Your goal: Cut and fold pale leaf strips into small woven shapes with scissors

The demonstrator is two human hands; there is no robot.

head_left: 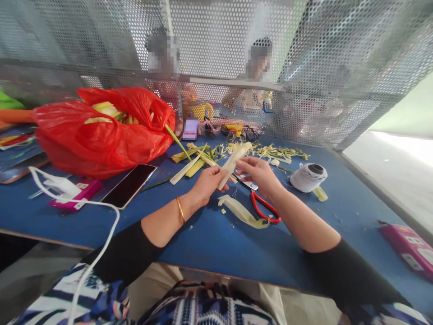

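A pale corn husk [233,165] is held slanting above the table in front of me. My left hand [210,181] pinches its lower end, thumb on top. At the husk's right edge, the bent fingers of my right hand [259,175] close on it; their tips are partly hidden. Under my right hand lie scissors with red handles [263,208], their blades partly covered. A second, curled husk piece [241,212] rests on the table just below my hands. Behind them spread cut husk strips [194,168] and a heap of small shreds [277,151].
A red plastic bag [111,140] of husks fills the left, with a dark phone [130,185] and a white cable [115,225] nearby. A white thread spool [308,177] stands at right. Behind the perforated metal screen [216,40] sit other people.
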